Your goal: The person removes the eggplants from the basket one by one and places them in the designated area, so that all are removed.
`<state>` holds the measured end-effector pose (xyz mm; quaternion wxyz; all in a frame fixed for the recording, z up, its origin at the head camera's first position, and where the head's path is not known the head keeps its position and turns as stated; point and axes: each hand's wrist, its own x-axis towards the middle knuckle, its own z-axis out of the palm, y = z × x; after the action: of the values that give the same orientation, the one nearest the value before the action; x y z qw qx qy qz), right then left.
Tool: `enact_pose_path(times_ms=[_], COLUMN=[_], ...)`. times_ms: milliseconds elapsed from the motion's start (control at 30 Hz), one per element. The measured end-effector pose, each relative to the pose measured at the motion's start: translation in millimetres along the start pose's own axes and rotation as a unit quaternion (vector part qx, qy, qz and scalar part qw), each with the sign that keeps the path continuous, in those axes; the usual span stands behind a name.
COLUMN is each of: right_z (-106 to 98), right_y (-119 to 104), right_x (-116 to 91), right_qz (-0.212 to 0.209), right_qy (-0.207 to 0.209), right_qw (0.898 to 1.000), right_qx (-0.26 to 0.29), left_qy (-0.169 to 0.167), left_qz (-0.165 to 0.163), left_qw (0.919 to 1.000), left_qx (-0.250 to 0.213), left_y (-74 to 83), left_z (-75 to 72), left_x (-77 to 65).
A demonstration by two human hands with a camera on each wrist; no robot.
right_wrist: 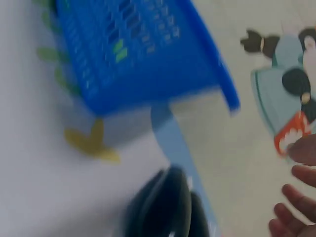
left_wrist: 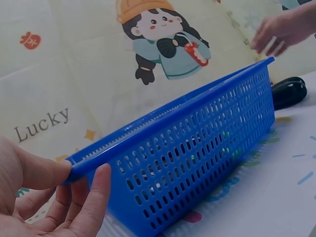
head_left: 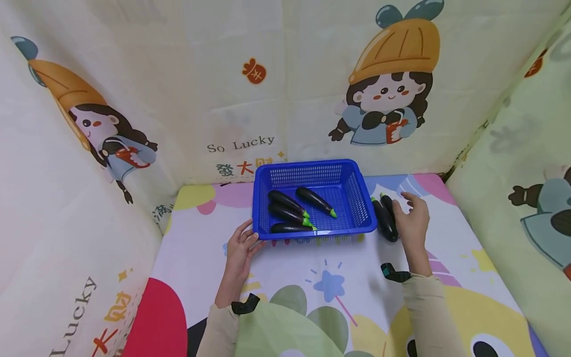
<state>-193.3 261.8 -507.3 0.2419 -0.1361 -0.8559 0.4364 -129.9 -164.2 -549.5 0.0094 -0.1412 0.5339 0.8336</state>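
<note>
A blue plastic basket (head_left: 314, 232) stands at the back of the table with several dark eggplants (head_left: 314, 201) with green stems lying in it. My left hand (head_left: 241, 253) holds its near left corner, the thumb (left_wrist: 47, 173) on the rim and the other fingers below. To the right of the basket, two more eggplants (head_left: 384, 220) lie side by side on the table. My right hand (head_left: 412, 220) is just right of these two, its loosely bent fingers (right_wrist: 298, 197) spread and apart from them in the right wrist view.
The table bears a printed cloth (head_left: 285, 267) with cartoon shapes. Patterned fabric walls (head_left: 178, 89) enclose it at the back and both sides, and the basket stands close to the back one. A red patch (head_left: 156, 317) shows at the front left.
</note>
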Motion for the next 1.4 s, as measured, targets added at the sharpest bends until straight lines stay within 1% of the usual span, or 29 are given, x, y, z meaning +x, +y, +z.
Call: enact_pose_path(times_ms=[100, 167, 200, 267, 367, 467, 567, 700, 867, 967, 1033, 1167, 1300, 1400], right_z=[12.6, 22.2, 27.4, 39.0, 57.1, 72.3, 84.0, 96.0, 106.6, 114.1, 118.8, 126.6, 134.2, 140.6], right_y=[-15.3, -24.2, -28.4, -34.9, -43.9, -51.6, -56.4, -58.9, -59.6, -59.4, -59.6, -61.0, -61.1, -60.4], right_x=[-1.4, -3.7, -5.3, -8.0, -10.8, -12.3, -12.6, -11.3, -6.1, -2.7, -1.3, 0.2, 1.1, 1.5], right_qz=[-0.048, -0.076, -0.086, -0.102, -0.113, -0.111, -0.100, -0.086, -0.082, -0.081, -0.075, -0.065, -0.057, -0.053], right_qy=[0.019, 0.016, 0.008, -0.022, -0.089, -0.165, -0.231, -0.290, -0.347, -0.370, -0.382, -0.398, -0.410, -0.414], right_qw=[0.998, 0.996, 0.995, 0.992, 0.988, 0.980, 0.967, 0.951, 0.929, 0.919, 0.914, 0.907, 0.900, 0.898], right_qx=[0.034, 0.053, 0.059, 0.065, 0.047, 0.010, -0.027, -0.064, -0.094, -0.107, -0.114, -0.121, -0.132, -0.139], left_qy=[0.003, 0.007, 0.009, 0.012, 0.011, 0.007, 0.008, 0.009, 0.008, 0.007, 0.006, 0.006, 0.007, 0.009], left_qz=[0.003, 0.001, 0.000, -0.001, 0.000, 0.000, -0.001, 0.000, -0.003, 0.000, 0.003, 0.006, 0.005, 0.005], left_qw=[1.0000, 1.0000, 0.9999, 0.9999, 0.9999, 1.0000, 1.0000, 1.0000, 1.0000, 1.0000, 1.0000, 1.0000, 0.9999, 0.9999], left_qx=[-0.001, -0.004, -0.004, 0.000, -0.001, -0.002, -0.004, 0.000, -0.002, -0.001, -0.003, -0.005, 0.006, 0.011], left_y=[0.7, 0.6, 0.4, -0.2, -0.4, 0.4, 1.6, 2.1, 1.7, 1.4, 1.4, 0.9, 0.1, 0.1], left_z=[0.6, 0.9, 0.8, 0.1, -0.5, 0.0, 1.0, 1.1, 0.8, 0.5, 0.3, 0.3, -0.2, -1.1], left_x=[1.1, 1.4, 1.4, 1.6, 2.1, 2.5, 2.3, 1.1, -0.5, -1.0, -1.3, -1.8, -1.9, -1.9])
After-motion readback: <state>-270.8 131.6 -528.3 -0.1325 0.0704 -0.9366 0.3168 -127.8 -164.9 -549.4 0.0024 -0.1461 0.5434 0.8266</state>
